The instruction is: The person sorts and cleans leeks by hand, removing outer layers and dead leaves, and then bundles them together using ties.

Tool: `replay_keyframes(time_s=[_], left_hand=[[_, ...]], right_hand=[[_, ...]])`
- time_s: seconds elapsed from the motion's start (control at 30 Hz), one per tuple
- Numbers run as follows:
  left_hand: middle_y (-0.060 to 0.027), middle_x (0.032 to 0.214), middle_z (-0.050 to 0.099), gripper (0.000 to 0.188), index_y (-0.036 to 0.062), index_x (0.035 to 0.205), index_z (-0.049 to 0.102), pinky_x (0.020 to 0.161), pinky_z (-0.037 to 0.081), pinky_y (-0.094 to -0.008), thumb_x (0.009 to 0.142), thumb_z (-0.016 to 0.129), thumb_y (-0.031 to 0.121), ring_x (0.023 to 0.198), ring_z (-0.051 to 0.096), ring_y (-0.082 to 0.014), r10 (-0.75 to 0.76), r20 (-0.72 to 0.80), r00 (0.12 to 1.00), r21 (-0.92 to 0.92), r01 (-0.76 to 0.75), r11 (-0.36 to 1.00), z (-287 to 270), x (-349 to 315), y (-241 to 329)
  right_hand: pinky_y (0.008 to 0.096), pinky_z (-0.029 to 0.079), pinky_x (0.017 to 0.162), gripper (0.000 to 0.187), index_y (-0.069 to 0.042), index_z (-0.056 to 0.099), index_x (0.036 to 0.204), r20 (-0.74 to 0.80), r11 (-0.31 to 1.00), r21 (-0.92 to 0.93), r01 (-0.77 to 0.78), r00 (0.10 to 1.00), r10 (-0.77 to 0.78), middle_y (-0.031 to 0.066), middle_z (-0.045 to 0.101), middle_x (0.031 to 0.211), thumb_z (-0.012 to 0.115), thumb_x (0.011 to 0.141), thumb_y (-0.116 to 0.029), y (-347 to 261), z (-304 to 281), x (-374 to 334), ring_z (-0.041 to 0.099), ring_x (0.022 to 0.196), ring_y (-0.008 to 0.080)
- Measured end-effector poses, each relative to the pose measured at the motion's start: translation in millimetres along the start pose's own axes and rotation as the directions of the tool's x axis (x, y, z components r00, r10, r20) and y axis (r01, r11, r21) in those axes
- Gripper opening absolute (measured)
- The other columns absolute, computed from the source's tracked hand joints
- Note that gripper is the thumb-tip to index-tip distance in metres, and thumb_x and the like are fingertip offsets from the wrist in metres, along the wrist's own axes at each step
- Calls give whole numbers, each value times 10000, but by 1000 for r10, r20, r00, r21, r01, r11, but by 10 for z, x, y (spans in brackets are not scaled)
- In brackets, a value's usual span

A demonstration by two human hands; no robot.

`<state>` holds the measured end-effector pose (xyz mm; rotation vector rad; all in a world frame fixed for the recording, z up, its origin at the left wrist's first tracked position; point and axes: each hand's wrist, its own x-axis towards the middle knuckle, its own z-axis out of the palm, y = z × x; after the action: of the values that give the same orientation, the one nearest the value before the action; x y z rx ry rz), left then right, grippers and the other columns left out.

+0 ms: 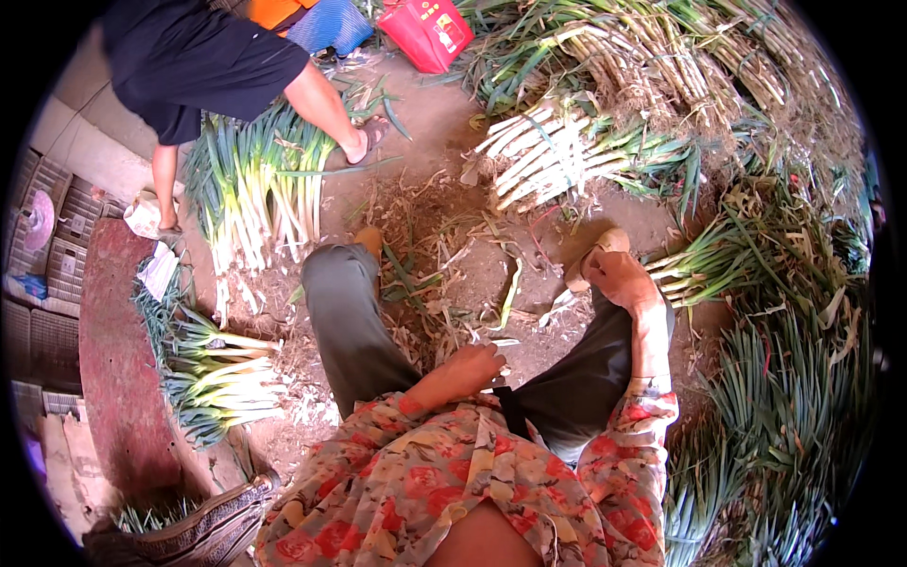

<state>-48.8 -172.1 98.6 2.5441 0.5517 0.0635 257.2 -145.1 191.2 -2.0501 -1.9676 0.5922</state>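
My left hand (pixel 470 370) is in front of my waist with its fingers curled in. A tiny pale bit shows by its fingertips, too small to name. Over my right knee, my right hand (pixel 619 280) is bent at the wrist with its fingers closed; whatever is inside, if anything, is hidden. Green leaf scraps and a long yellow-green leaf strip (pixel 511 291) lie on the ground between my feet. Right of my right hand, the pale ends of several green onions (pixel 680 277) stick out from a leafy heap.
Cleaned green onions (pixel 539 156) lie ahead, with an untrimmed, rooty pile (pixel 642 66) behind. More lie at left (pixel 227 378) and far left (pixel 260 189), where another person's leg (pixel 326 109) stands. A red bag (pixel 425 36) is at the back. Green leaves (pixel 784 397) fill the right.
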Motion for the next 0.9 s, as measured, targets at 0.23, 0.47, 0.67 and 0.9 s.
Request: replay_keyframes(time_s=[0.23,0.47,0.67,0.9], left_hand=[[-157,835,511,176,47,921,553,648,447,-432,770,557,139,759,552,-345,-52,104,993,16,50,999,-125,29,63],[-171,853,510,181,56,956,550,680,441,-440,792,538,134,801,536,-357,-75,120,990,-30,79,996,-193,-47,95],[-166,822,529,150,52,911,564,643,451,-441,795,540,144,757,551,-357,-57,94,994,7,56,998,-6,-44,-35],[-171,818,524,158,48,922,542,652,450,-437,799,537,148,770,549,-360,-35,126,991,40,31,999,-150,-57,55]], right_hand=[[413,448,723,223,-76,601,854,34,993,-85,-84,996,87,152,619,843,501,809,-271,144,64,23,583,838,340],[411,457,762,231,-80,614,905,155,982,-120,-145,974,163,142,629,890,531,797,-267,56,10,71,586,882,324],[403,456,781,270,-43,617,906,143,981,-129,-148,976,166,161,626,908,518,799,-270,2,-16,65,586,901,325],[361,437,814,264,-14,574,982,64,993,-39,-112,991,114,144,601,969,489,831,-215,-60,2,55,564,935,277]])
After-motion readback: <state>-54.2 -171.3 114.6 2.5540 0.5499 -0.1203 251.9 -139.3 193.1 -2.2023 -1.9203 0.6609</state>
